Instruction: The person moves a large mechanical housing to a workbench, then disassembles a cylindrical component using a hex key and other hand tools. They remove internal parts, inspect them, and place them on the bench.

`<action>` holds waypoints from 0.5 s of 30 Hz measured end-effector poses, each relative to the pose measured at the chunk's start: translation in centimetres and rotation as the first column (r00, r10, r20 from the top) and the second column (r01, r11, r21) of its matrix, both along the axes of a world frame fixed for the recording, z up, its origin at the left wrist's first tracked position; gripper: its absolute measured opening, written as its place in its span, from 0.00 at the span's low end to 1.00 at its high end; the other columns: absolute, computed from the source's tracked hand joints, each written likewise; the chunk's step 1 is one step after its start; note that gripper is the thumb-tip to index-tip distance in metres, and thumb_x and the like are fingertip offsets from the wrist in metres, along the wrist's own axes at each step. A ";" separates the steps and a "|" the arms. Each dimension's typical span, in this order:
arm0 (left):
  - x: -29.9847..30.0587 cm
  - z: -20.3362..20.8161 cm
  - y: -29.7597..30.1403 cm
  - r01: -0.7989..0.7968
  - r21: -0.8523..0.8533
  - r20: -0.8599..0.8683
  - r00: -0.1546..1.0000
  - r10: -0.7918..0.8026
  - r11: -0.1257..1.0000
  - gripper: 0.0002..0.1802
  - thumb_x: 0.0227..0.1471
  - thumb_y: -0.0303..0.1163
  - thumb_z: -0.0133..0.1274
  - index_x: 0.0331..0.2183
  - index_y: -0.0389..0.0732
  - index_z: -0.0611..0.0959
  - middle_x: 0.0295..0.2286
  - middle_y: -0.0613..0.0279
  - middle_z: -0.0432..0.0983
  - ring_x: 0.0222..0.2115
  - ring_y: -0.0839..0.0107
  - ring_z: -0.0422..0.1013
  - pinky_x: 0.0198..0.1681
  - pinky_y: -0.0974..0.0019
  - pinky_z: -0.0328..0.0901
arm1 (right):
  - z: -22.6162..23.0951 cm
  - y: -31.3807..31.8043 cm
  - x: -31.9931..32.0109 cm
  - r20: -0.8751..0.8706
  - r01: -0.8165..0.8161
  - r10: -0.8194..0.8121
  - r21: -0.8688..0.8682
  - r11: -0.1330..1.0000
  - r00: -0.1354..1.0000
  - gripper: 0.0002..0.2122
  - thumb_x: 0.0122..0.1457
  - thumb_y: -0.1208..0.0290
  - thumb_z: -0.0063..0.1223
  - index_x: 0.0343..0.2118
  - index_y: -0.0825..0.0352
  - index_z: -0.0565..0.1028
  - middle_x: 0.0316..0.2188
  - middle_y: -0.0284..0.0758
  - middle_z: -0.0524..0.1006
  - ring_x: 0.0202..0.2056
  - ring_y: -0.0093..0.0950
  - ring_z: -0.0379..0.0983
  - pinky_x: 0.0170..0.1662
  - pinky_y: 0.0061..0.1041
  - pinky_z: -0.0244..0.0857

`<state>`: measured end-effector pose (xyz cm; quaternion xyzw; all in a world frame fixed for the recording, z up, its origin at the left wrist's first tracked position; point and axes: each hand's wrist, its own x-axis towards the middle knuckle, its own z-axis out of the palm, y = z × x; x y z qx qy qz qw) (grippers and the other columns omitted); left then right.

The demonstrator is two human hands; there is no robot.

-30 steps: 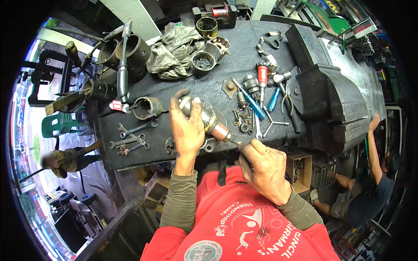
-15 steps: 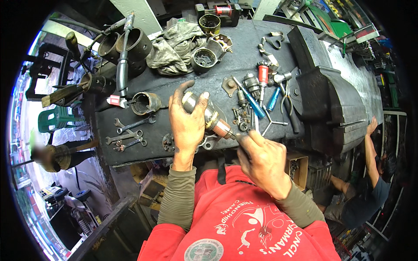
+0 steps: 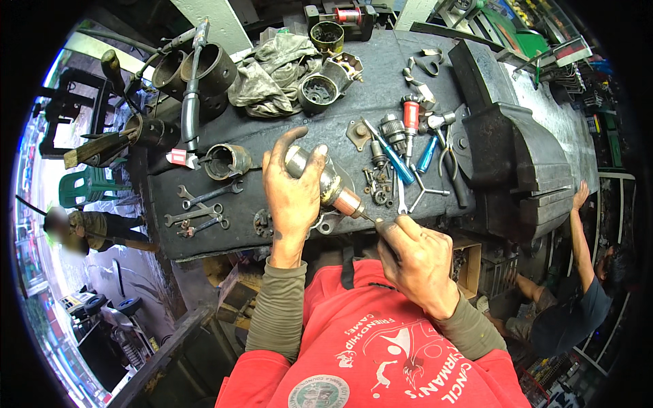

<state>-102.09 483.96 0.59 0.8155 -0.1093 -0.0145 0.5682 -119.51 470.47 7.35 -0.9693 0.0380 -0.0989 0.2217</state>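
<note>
My left hand is wrapped round a starter motor armature, held tilted above the bench. Its dark cylindrical body lies between thumb and fingers, and the copper commutator points toward my right hand. The fingers of my right hand are pinched together at the tip of the thin shaft. Whether they hold anything besides the shaft end is hidden. Below the armature, partly covered, lies a grey metal end cover. Left of my left wrist sits a round dark part.
Several wrenches and a hollow motor housing lie on the bench at left. Screwdrivers, pliers and small gears lie to the right, before a big vise. A rag lies behind. Another person is at far right.
My right hand has shifted slightly right and down, baring more of the shaft. My left hand and the armature have barely moved. A person at the far left has changed posture.
</note>
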 end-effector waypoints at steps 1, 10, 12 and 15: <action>0.0 0.1 0.0 -0.002 0.028 -0.002 1.000 0.002 1.000 0.21 0.56 0.34 0.68 0.50 0.38 0.84 0.40 0.57 0.76 0.42 0.68 0.71 0.50 0.63 0.66 | 0.0 0.0 0.1 0.004 0.003 -0.003 -0.003 1.000 1.000 0.13 0.47 0.74 0.66 0.37 0.64 0.77 0.29 0.33 0.72 0.27 0.32 0.78 0.29 0.32 0.72; 0.2 0.0 -0.1 -0.014 -0.027 -0.057 0.998 0.013 1.000 0.26 0.51 0.34 0.71 0.51 0.43 0.84 0.41 0.52 0.74 0.42 0.60 0.72 0.49 0.57 0.67 | -0.1 0.6 1.2 0.072 0.002 0.001 -0.033 0.999 0.997 0.09 0.50 0.73 0.64 0.29 0.61 0.72 0.27 0.33 0.69 0.24 0.32 0.75 0.29 0.32 0.69; 0.2 -0.2 -0.2 -0.030 -0.041 -0.027 0.999 0.029 0.999 0.27 0.50 0.34 0.72 0.52 0.43 0.83 0.42 0.51 0.75 0.43 0.59 0.72 0.50 0.57 0.67 | 0.0 0.5 1.0 0.033 0.019 -0.018 -0.046 0.999 0.999 0.09 0.50 0.73 0.64 0.29 0.61 0.72 0.26 0.33 0.69 0.24 0.31 0.75 0.29 0.32 0.69; 0.3 -0.3 -0.3 -0.029 -0.028 -0.026 0.999 0.028 0.999 0.28 0.49 0.34 0.72 0.52 0.42 0.83 0.43 0.51 0.75 0.44 0.59 0.72 0.51 0.56 0.67 | 0.1 0.4 0.8 0.041 0.022 -0.021 -0.038 0.999 0.999 0.09 0.48 0.73 0.65 0.30 0.61 0.74 0.26 0.32 0.69 0.24 0.31 0.75 0.29 0.32 0.69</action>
